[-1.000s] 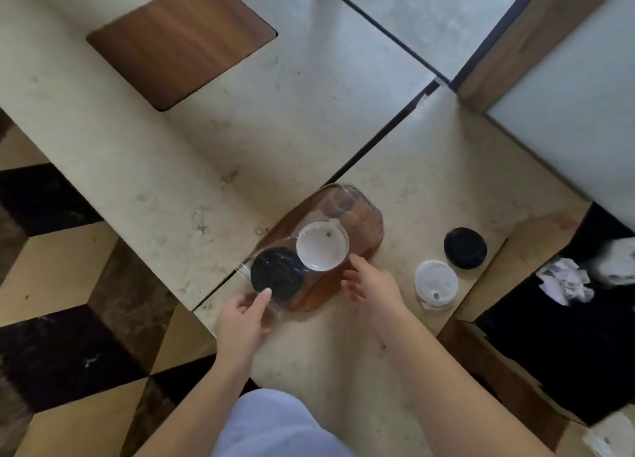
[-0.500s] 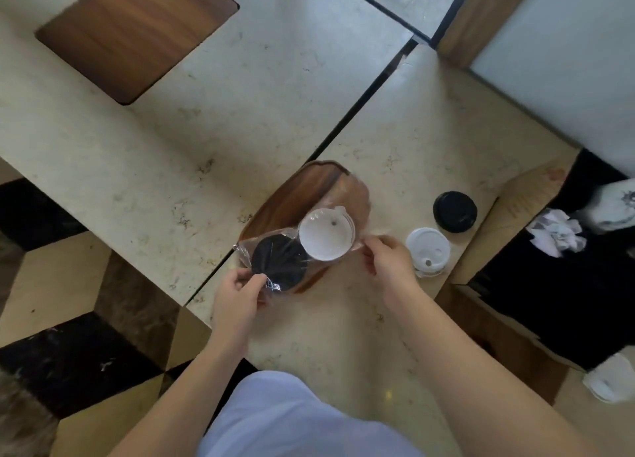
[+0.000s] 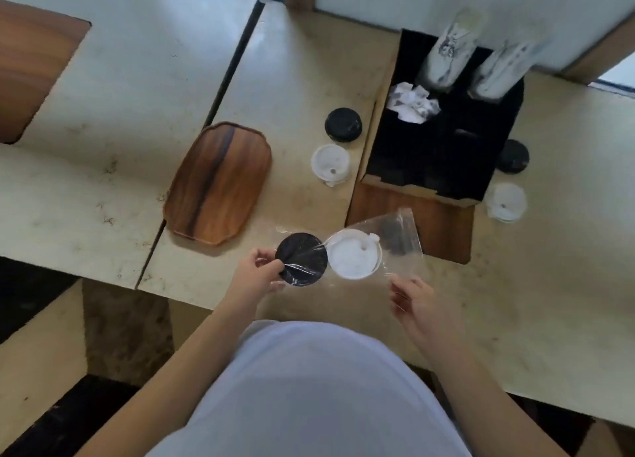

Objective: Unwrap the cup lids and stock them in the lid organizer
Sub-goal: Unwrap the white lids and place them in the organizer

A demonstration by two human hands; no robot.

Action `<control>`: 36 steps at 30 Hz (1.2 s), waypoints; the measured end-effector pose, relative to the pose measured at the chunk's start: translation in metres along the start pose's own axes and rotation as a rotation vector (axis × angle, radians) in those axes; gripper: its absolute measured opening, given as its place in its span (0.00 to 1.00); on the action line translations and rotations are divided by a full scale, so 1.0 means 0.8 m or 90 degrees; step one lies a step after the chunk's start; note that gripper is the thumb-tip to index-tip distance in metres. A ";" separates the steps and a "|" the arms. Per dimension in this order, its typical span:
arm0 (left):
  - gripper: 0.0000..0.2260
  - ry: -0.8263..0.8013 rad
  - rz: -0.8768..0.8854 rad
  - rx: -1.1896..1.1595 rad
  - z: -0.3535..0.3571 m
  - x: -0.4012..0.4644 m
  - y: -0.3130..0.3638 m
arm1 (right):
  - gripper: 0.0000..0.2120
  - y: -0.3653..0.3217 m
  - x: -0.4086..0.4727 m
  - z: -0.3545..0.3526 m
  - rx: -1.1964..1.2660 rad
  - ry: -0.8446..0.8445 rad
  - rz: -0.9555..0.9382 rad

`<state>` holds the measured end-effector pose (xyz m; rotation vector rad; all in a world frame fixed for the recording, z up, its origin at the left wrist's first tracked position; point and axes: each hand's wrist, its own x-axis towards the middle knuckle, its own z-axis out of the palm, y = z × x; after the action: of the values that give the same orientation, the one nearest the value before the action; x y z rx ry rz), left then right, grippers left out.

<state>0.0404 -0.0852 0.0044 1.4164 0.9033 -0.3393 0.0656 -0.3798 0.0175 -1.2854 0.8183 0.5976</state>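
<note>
A clear plastic wrap (image 3: 395, 236) holds a black lid (image 3: 302, 259) and a white lid (image 3: 354, 259) side by side, lifted above the counter. My left hand (image 3: 256, 272) pinches the wrap at the black lid's left edge. My right hand (image 3: 415, 302) grips the wrap's lower right corner. The lid organizer (image 3: 443, 140), a wooden box with dark compartments, stands just beyond. Loose lids lie around it: a black lid (image 3: 343, 124) and a white lid (image 3: 330, 162) on its left, a black lid (image 3: 513, 155) and a white lid (image 3: 507, 202) on its right.
A wooden tray (image 3: 220, 185) lies on the beige counter (image 3: 292, 78) to the left. Crumpled white paper (image 3: 414, 102) and two stacks of wrapped cups (image 3: 450, 47) sit in the organizer's back compartments. A wood inset (image 3: 31, 64) is at far left.
The wrapped pair of lids has been lifted off the wooden tray and carried right, toward the organizer. Both hands now hold the wrap by its ends.
</note>
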 end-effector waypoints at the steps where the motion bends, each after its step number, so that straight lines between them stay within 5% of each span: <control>1: 0.06 -0.025 -0.009 0.015 0.010 -0.003 -0.004 | 0.06 0.013 -0.004 -0.017 0.018 0.020 0.010; 12: 0.04 -0.125 -0.023 0.155 0.086 -0.011 -0.001 | 0.04 0.089 -0.018 -0.115 0.087 0.083 0.044; 21: 0.16 -0.017 -0.051 0.205 0.105 -0.023 0.005 | 0.06 0.075 -0.026 -0.140 -0.023 0.035 0.110; 25: 0.16 0.082 0.261 0.538 0.103 -0.043 0.015 | 0.10 0.061 -0.041 -0.175 -0.299 0.049 0.100; 27: 0.13 0.026 0.432 0.650 0.115 -0.057 0.020 | 0.14 0.052 -0.042 -0.187 -0.420 0.098 0.009; 31: 0.27 -0.159 0.514 0.913 0.168 -0.070 0.021 | 0.12 0.029 -0.033 -0.178 -0.464 0.155 -0.119; 36: 0.41 -0.256 0.550 1.109 0.232 -0.067 0.016 | 0.09 0.018 -0.007 -0.146 -0.554 0.177 -0.182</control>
<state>0.0776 -0.2730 0.0331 2.9205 -0.7171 -0.7494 0.0282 -0.4905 0.0046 -2.2767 0.5812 0.5650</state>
